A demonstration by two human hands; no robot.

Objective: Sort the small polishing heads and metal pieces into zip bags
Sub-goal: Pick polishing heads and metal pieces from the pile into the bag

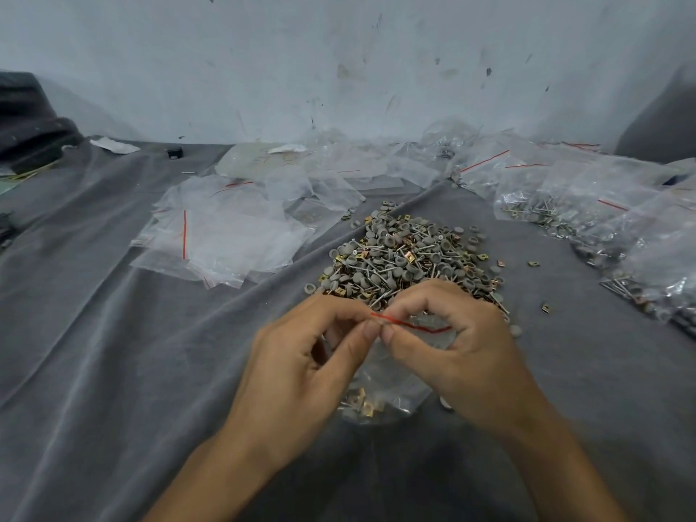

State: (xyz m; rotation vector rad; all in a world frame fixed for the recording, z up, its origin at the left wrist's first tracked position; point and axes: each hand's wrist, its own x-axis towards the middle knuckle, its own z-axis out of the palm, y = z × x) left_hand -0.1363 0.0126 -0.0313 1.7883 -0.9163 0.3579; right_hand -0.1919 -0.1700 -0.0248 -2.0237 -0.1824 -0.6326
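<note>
Left hand (301,356) and right hand (459,348) both pinch the red-striped top of a partly filled zip bag (384,386), just in front of the parts pile (406,258).

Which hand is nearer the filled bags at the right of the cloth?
Right. The right hand is left of the filled bags, nearer the person; the left hand lies farther left. Both pinch the red strip of one zip bag.
</note>
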